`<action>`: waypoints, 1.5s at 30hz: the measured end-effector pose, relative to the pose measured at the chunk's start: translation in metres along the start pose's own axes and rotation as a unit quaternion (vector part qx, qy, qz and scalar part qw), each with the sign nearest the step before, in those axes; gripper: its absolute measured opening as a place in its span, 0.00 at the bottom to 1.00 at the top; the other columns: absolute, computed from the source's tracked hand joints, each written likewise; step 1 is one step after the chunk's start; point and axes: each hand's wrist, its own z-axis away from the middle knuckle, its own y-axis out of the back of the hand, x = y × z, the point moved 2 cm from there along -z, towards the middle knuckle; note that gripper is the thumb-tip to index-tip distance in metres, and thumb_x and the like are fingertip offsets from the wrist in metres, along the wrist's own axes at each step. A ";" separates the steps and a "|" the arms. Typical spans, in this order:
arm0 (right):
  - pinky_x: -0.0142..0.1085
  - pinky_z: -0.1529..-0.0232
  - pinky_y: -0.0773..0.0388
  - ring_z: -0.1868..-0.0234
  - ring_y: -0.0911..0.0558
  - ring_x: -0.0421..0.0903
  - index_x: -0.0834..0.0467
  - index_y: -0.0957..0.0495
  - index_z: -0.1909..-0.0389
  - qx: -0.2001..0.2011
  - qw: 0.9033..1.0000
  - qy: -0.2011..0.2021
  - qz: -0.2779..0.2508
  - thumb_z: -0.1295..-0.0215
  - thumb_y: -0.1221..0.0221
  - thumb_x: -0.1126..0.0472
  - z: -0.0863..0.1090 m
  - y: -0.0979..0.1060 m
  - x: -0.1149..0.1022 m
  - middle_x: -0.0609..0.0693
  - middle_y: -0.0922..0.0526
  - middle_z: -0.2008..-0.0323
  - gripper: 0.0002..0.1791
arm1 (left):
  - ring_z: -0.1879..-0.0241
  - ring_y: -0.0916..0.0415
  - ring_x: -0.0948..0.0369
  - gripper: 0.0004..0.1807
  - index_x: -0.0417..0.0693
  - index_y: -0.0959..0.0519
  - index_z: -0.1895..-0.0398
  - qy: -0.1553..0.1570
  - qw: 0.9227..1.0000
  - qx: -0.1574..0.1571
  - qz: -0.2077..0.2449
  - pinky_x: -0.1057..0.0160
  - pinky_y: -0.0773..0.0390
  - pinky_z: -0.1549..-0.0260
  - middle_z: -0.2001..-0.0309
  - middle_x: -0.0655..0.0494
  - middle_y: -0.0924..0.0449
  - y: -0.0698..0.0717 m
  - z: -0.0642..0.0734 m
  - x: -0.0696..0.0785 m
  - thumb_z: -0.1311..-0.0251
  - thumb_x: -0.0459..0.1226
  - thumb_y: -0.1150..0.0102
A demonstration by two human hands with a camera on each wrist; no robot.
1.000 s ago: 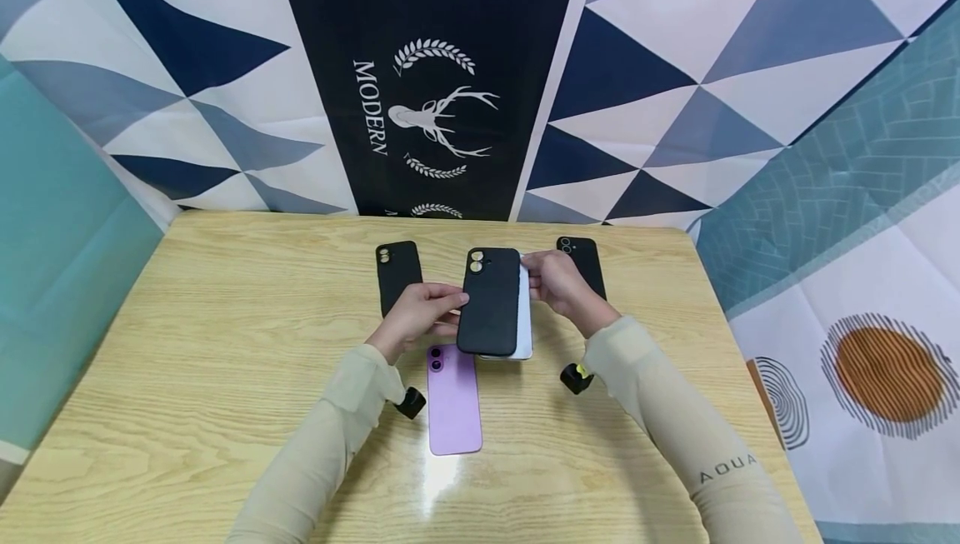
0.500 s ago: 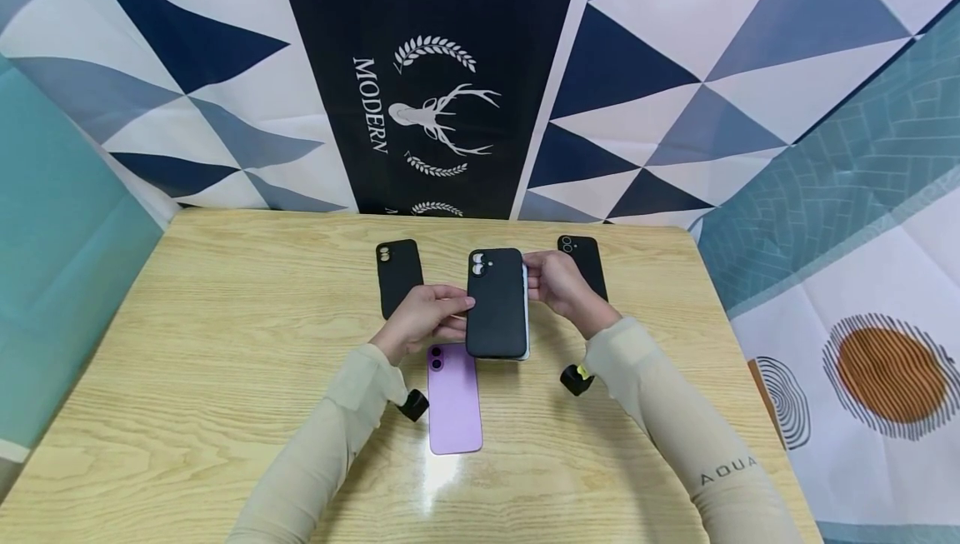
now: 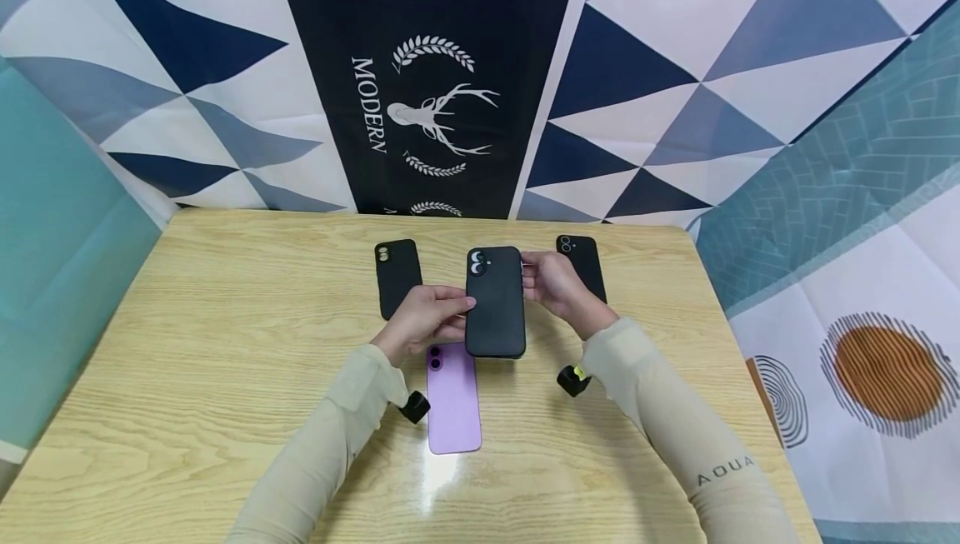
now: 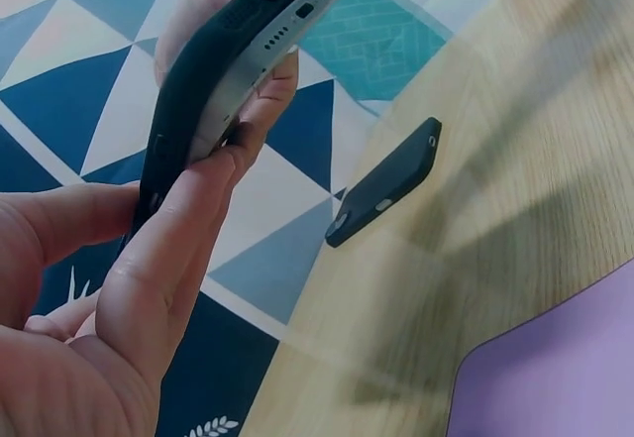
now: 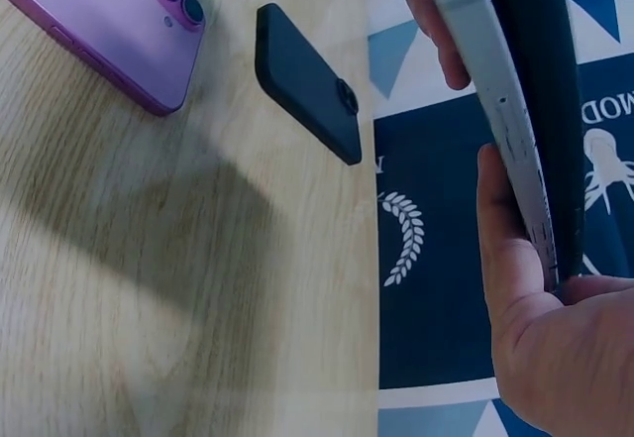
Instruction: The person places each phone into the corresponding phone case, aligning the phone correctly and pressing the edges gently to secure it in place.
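A black phone case [image 3: 497,302] is held above the table between both hands, camera cutouts at its upper left. Against its underside lies a phone with a silver edge [image 5: 500,100]. In the left wrist view the phone's port edge [image 4: 287,36] sticks out from the case, so the phone is not flush in it there. My left hand [image 3: 427,315] pinches the left side, thumb on the case and fingers beneath the phone. At the upper right side, my right hand [image 3: 558,286] grips case and phone between thumb and fingers. Its thumb is mostly hidden in the head view.
A purple phone [image 3: 453,402] lies on the wooden table [image 3: 225,377] below the hands. Another black phone case [image 3: 397,273] lies behind the left hand, and a third black case or cased phone [image 3: 585,265] behind the right. Patterned cloth [image 3: 645,111] hangs behind the table.
The case has shifted slightly right over the phone. The white strip of phone that showed at its right and lower edges is now almost covered. Both hands stay nearly in place.
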 end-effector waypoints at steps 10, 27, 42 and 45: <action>0.26 0.72 0.19 0.76 0.20 0.35 0.70 0.27 0.50 0.036 0.996 0.014 0.085 0.30 0.50 0.53 -0.002 -0.006 0.003 0.44 0.21 0.78 0.22 | 0.76 0.18 0.62 0.21 0.35 0.26 0.47 -0.001 1.000 0.006 -0.015 0.62 0.15 0.69 0.73 0.50 0.17 0.002 0.002 0.001 0.42 0.34 0.39; 0.26 0.73 0.20 0.77 0.21 0.36 0.72 0.29 0.50 0.009 0.995 0.029 0.099 0.27 0.55 0.58 0.003 -0.007 0.000 0.45 0.21 0.79 0.19 | 0.76 0.19 0.63 0.18 0.32 0.26 0.47 0.010 0.999 -0.038 -0.006 0.68 0.17 0.76 0.73 0.53 0.19 -0.001 0.000 0.001 0.38 0.34 0.43; 0.29 0.71 0.23 0.75 0.25 0.38 0.68 0.28 0.55 -0.035 0.982 0.011 0.187 0.27 0.54 0.57 -0.001 -0.011 -0.008 0.44 0.24 0.77 0.17 | 0.73 0.17 0.62 0.21 0.29 0.28 0.46 -0.033 0.995 -0.063 0.069 0.62 0.15 0.65 0.72 0.53 0.16 0.004 -0.001 0.007 0.33 0.39 0.50; 0.30 0.71 0.23 0.75 0.25 0.39 0.69 0.28 0.55 -0.045 0.979 0.003 0.200 0.27 0.54 0.57 -0.002 -0.012 -0.009 0.45 0.25 0.76 0.17 | 0.72 0.17 0.62 0.22 0.29 0.29 0.45 -0.042 0.995 -0.062 0.067 0.61 0.16 0.63 0.71 0.54 0.16 0.006 -0.002 0.009 0.32 0.40 0.51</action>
